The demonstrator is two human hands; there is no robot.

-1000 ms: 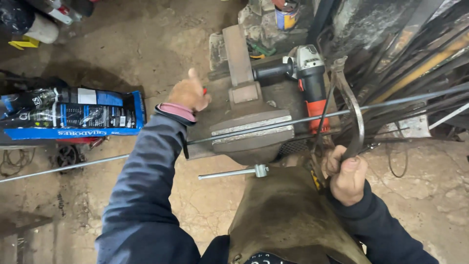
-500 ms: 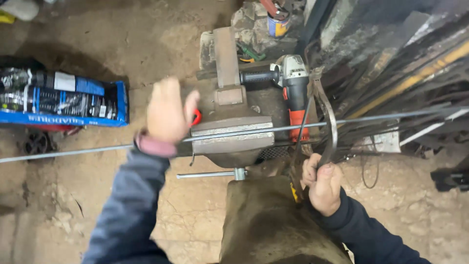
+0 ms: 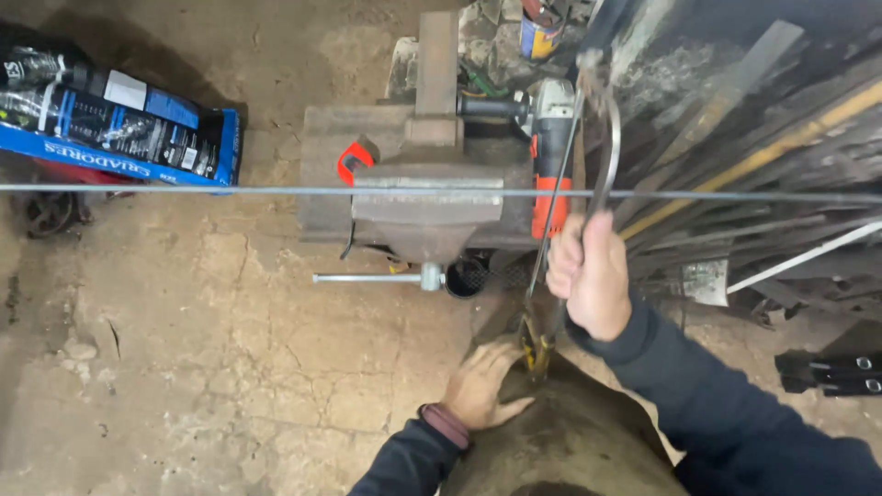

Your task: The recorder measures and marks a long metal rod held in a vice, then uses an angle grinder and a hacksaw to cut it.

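Looking down, we see our right hand [image 3: 593, 274] with its fingers wrapped tight round the grip of one grey metal hacksaw [image 3: 588, 174], its curved frame rising just beside the one orange-and-grey angle grinder [image 3: 549, 152]. Our left hand [image 3: 482, 386] lies flat on our knee, fingers together and holding nothing. One long thin steel rod [image 3: 230, 190] lies clamped across the one grey bench vise [image 3: 427, 197], and we count one blue cardboard box [image 3: 124, 129] on the floor at the left.

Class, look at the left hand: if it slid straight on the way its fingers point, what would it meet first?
Probably the yellow tool handle just beyond the left hand fingertips; depth is unclear.
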